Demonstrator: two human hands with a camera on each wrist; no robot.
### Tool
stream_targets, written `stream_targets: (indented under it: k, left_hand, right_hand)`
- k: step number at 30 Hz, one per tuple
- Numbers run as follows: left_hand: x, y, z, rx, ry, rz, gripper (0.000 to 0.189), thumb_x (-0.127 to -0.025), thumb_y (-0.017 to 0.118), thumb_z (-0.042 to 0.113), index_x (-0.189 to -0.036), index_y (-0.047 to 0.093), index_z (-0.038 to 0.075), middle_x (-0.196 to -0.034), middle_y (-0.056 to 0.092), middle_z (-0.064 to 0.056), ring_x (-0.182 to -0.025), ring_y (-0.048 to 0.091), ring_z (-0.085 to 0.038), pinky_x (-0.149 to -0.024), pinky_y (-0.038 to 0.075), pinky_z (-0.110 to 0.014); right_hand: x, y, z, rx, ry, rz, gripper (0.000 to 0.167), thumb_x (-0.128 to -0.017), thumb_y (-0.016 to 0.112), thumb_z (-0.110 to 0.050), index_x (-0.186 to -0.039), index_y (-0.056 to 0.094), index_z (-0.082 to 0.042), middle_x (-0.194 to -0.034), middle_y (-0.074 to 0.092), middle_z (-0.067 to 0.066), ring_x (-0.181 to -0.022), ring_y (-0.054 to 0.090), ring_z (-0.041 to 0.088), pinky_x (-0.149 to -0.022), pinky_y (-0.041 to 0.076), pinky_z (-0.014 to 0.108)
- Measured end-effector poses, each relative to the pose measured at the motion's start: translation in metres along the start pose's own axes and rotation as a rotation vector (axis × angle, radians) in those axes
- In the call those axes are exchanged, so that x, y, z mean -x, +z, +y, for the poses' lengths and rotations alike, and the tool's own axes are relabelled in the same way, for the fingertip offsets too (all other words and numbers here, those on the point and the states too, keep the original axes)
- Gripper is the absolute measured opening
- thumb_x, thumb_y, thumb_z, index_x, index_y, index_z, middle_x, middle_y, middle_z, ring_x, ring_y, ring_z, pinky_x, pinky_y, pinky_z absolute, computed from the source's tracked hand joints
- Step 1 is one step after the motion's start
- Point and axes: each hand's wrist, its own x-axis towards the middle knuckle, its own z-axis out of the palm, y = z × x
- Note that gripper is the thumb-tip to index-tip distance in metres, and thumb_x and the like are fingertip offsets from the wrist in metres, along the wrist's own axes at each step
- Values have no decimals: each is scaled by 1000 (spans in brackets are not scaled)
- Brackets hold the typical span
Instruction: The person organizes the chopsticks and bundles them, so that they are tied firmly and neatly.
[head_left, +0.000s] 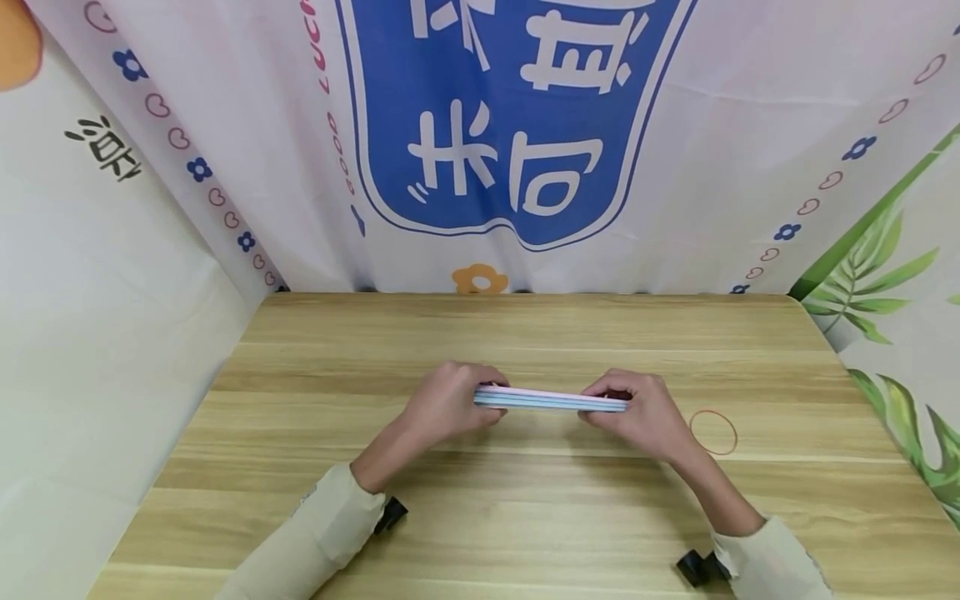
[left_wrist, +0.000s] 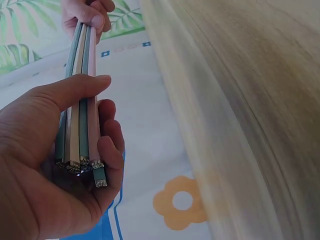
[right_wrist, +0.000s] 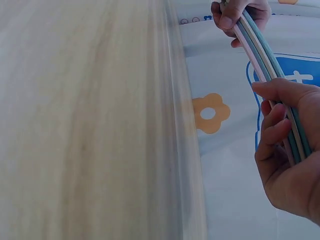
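Observation:
A bundle of several slim pastel pencils (head_left: 543, 399), pink, cream and blue-green, is held level above the wooden table. My left hand (head_left: 456, 402) grips its left end, the thumb lying across the pencils and the fingers curled beneath. On the other end my right hand (head_left: 639, 410) holds on in the same way, thumb over and fingers curled round. In the left wrist view the pencils' glittery silver ends (left_wrist: 98, 183) show beside the palm, one sitting lower than the others. A thin reddish rubber band (head_left: 713, 412) lies on the table just right of my right hand.
The wood-grain table (head_left: 517, 517) reaches to a printed cloth (head_left: 675, 242) hanging at its back edge. Pale cloth also hangs at the left, and a leaf-patterned one (head_left: 862, 275) at the right. Small black devices (head_left: 391, 515) stick out at both sleeves.

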Motion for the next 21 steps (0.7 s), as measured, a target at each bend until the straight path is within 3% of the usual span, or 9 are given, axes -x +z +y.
stream_targets:
  k: [8,15,21]
  left_hand:
    - [2,-1,-5,-96,-11,37,23,-86,92,29,-103,84,17,-90,82,4,-61,58,0,-57,48,-21]
    - [4,0,-5,-55,10,47,22,-87,92,25,-105,83,15,-95,83,2,-69,65,-2,-65,54,-23]
    - [5,4,-2,-13,16,48,22,-87,91,21,-105,83,12,-95,83,0,-67,62,-2,-63,52,-20]
  right_hand:
    - [1,-5,1,-10,16,9,15,-85,91,-9,-94,84,-19,-91,79,-1,-77,69,6,-67,57,24]
    - [2,-5,4,-8,68,-5,16,-85,90,-7,-96,81,-15,-87,76,2,-73,66,9,-62,54,25]
    - [1,-2,1,-8,97,-5,19,-83,89,-4,-96,79,-14,-83,73,2,-70,63,11,-59,51,25]
